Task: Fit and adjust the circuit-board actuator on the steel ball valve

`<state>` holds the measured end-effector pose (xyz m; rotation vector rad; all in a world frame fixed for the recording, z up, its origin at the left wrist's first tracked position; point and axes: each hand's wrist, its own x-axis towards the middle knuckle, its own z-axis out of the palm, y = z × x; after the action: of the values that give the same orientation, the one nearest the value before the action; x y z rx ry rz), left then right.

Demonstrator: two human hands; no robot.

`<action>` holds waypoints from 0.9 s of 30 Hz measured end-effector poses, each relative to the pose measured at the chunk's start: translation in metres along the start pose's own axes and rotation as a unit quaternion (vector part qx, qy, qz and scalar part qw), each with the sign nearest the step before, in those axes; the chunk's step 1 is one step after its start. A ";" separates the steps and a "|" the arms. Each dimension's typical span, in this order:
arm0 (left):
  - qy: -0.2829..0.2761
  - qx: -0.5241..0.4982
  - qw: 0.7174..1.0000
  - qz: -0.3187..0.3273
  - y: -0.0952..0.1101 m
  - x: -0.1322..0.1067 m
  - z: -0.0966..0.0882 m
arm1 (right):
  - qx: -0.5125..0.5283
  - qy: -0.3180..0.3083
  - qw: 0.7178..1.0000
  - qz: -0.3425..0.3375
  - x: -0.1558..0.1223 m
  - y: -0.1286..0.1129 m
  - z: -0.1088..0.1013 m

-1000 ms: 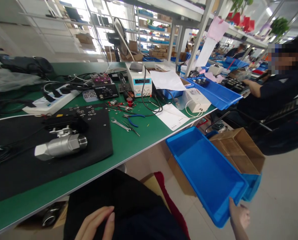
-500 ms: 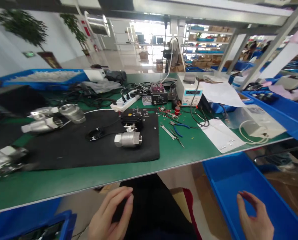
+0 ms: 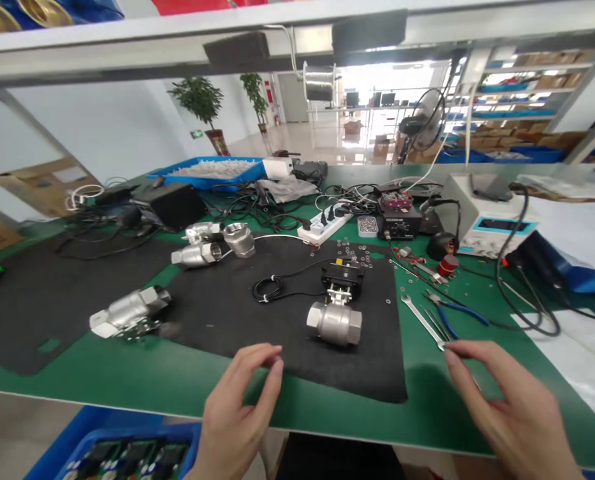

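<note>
My left hand (image 3: 242, 403) hovers over the near edge of the bench, thumb and forefinger curved with a gap between them and nothing held. My right hand (image 3: 507, 400) is at the near end of a wrench (image 3: 422, 321), fingertips close together but still apart; whether they touch it I cannot tell. Beside the wrench are blue-handled pliers (image 3: 460, 310) and a thin pointed tool (image 3: 444, 323), partly hidden by the hand. On the black mat (image 3: 237, 327) stands a steel ball valve (image 3: 334, 323) with a black actuator (image 3: 342, 277) and a coiled black cable (image 3: 267, 290).
More steel valves (image 3: 130, 312) lie to the left. Behind are a white power strip (image 3: 322, 227), a black control box (image 3: 400, 221) and a white bench instrument (image 3: 492, 223). Small nuts (image 3: 362, 257) are scattered on the mat. A blue bin (image 3: 90, 443) holds circuit boards below the bench.
My view has swung left and nearer the bench. My right hand has come from above the blue tray up to the wrench, and my left hand has risen over the bench edge.
</note>
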<state>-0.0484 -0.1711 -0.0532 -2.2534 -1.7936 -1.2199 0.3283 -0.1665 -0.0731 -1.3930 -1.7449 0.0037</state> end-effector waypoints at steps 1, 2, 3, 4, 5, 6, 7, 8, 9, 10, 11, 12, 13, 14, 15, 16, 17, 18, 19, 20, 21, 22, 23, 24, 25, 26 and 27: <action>0.004 0.010 1.000 -0.014 -0.009 0.011 -0.001 | 0.014 -0.016 1.000 -0.016 0.018 -0.004 0.010; 0.007 0.018 0.999 -0.031 -0.018 0.023 -0.002 | 0.027 -0.032 0.999 -0.028 0.035 -0.009 0.021; 0.008 0.025 0.998 -0.049 -0.028 0.035 -0.003 | 0.037 -0.046 0.998 -0.032 0.052 -0.013 0.032; 0.005 0.030 0.997 -0.068 -0.036 0.048 -0.004 | 0.046 -0.058 0.997 -0.023 0.067 -0.016 0.043; -0.001 0.034 0.996 -0.085 -0.043 0.060 -0.004 | 0.052 -0.076 0.996 0.001 0.080 -0.018 0.054; -0.009 0.039 0.995 -0.095 -0.048 0.073 -0.004 | 0.059 -0.102 0.992 0.039 0.093 -0.020 0.065; -0.017 0.045 0.994 -0.094 -0.052 0.086 -0.002 | 0.070 -0.137 0.984 0.084 0.104 -0.021 0.076; -0.025 0.052 0.995 -0.083 -0.053 0.099 0.000 | 0.084 -0.182 0.971 0.127 0.113 -0.022 0.085; -0.033 0.057 0.996 -0.060 -0.053 0.111 0.004 | 0.099 -0.224 0.956 0.163 0.120 -0.022 0.094; -0.046 0.058 0.997 -0.032 -0.050 0.124 0.009 | 0.112 -0.258 0.941 0.188 0.126 -0.022 0.102; -0.065 0.051 0.997 -0.008 -0.047 0.137 0.016 | 0.122 -0.280 0.930 0.204 0.131 -0.021 0.109; -0.091 0.031 0.995 0.005 -0.042 0.148 0.023 | 0.127 -0.289 0.924 0.214 0.135 -0.021 0.114; -0.130 0.001 0.991 -0.002 -0.037 0.159 0.031 | 0.127 -0.291 0.922 0.222 0.138 -0.021 0.119; -0.175 -0.039 0.983 -0.027 -0.032 0.168 0.039 | 0.125 -0.289 0.921 0.230 0.140 -0.020 0.123; -0.227 -0.080 0.969 -0.055 -0.027 0.175 0.047 | 0.125 -0.286 0.920 0.238 0.142 -0.020 0.126; -0.276 -0.117 0.950 -0.081 -0.022 0.180 0.055 | 0.126 -0.284 0.919 0.245 0.143 -0.019 0.128; -0.312 -0.144 0.934 -0.101 -0.018 0.182 0.061 | 0.127 -0.283 0.917 0.250 0.144 -0.019 0.130; -0.335 -0.161 0.921 -0.117 -0.014 0.183 0.067 | 0.129 -0.282 0.917 0.253 0.145 -0.019 0.132; -0.343 -0.168 0.915 -0.129 -0.011 0.182 0.071 | 0.130 -0.280 0.917 0.253 0.145 -0.020 0.133; -0.340 -0.168 0.915 -0.140 -0.009 0.180 0.074 | 0.131 -0.279 0.918 0.251 0.146 -0.020 0.133; -0.331 -0.165 0.917 -0.149 -0.008 0.177 0.076 | 0.132 -0.277 0.919 0.247 0.146 -0.022 0.133; -0.322 -0.164 0.919 -0.157 -0.006 0.174 0.078 | 0.135 -0.277 0.920 0.244 0.146 -0.024 0.133; -0.316 -0.167 0.920 -0.161 -0.005 0.171 0.079 | 0.139 -0.278 0.919 0.241 0.146 -0.026 0.132; -0.313 -0.175 0.919 -0.163 -0.004 0.169 0.079 | 0.144 -0.283 0.918 0.238 0.146 -0.029 0.131; -0.310 -0.185 0.918 -0.164 -0.002 0.166 0.080 | 0.147 -0.287 0.916 0.237 0.145 -0.031 0.131; -0.305 -0.197 0.917 -0.166 -0.001 0.164 0.080 | 0.146 -0.289 0.916 0.237 0.145 -0.034 0.130; -0.299 -0.211 0.915 -0.170 0.001 0.163 0.081 | 0.144 -0.290 0.916 0.236 0.144 -0.036 0.129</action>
<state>0.0034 -0.0010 -0.0162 -2.8925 -2.4109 -1.1220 0.2227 -0.0034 -0.0463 -1.6527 -1.7109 0.9891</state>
